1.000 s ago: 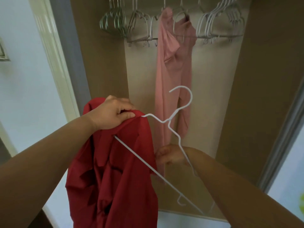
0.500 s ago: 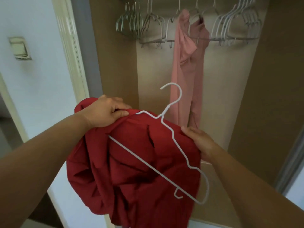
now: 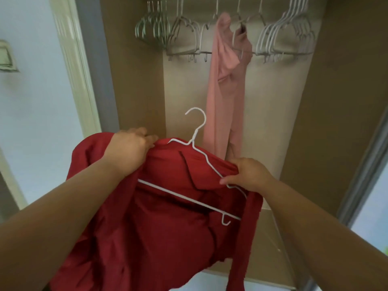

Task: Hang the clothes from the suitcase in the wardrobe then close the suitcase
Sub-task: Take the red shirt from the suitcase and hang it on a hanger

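**Mia:** What are the hands doing?

**Sam:** The left hand (image 3: 128,150) is curled tight on the red shirt (image 3: 159,227), by the left end of the hanger (image 3: 178,191). The right hand (image 3: 249,174) pinches the red cloth at the right end, right by the wire.

**Mia:** Where is the shirt?

**Sam:** It is held up near us, in front of the wardrobe (image 3: 142,80). It is draped on the hanger in a bunch. The white bar lies across its front, and the hook sticks up free.

**Mia:** Which step is this?

**Sam:** I think it is putting the shirt on the hanger. It does not look done, because the wire shows outside the cloth on the right.

**Mia:** What comes next?

**Sam:** I would tug the cloth over both ends so it sits well. Then one hand must take the hook and lift it up and far, to a spot beside the pink dress (image 3: 222,101) and the empty hangers (image 3: 281,38). The rail is cut off at the top, so I cannot see it.

**Mia:** And the suitcase?

**Sam:** I cannot see it here. Closing it comes later.
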The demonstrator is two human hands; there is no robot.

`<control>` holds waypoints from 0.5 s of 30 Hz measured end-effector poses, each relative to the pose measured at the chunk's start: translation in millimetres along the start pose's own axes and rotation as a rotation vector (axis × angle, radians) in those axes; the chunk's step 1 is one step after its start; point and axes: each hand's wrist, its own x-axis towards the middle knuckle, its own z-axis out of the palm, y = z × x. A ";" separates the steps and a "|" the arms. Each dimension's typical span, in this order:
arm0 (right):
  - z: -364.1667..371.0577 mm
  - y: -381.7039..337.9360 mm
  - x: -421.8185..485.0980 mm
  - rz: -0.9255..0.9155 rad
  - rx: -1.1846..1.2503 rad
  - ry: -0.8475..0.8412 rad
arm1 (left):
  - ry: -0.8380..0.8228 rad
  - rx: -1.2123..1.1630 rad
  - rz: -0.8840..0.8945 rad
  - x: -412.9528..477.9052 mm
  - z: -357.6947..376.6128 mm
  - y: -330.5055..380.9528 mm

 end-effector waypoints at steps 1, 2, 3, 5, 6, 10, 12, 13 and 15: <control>-0.8 2.9 1.4 0.004 -0.174 -0.016 | 0.003 0.033 0.017 0.3 -0.1 2.3; -0.2 4.7 2.7 0.029 -0.282 0.003 | 0.023 0.066 0.037 1.1 -0.2 5.0; 0.3 6.2 3.9 0.075 -0.256 0.034 | 0.048 0.090 0.049 1.7 -0.7 7.6; 3.0 10.4 6.1 0.199 0.035 0.104 | 0.097 0.107 0.053 2.4 -1.3 9.9; 5.2 12.4 5.6 0.232 0.146 0.123 | 0.110 0.108 0.051 2.0 -1.0 9.2; 0.1 14.1 -3.0 0.114 0.430 0.016 | 0.128 0.100 -0.018 0.6 3.4 0.2; -2.5 15.2 -3.2 0.093 0.218 -0.120 | 0.084 0.059 -0.057 -1.3 4.2 2.0; -2.7 15.9 -2.4 0.099 0.061 -0.120 | 0.048 0.010 -0.078 -2.3 5.2 4.3; -3.6 18.5 0.0 0.122 -0.064 -0.033 | -0.079 -0.154 -0.152 -2.6 2.4 6.7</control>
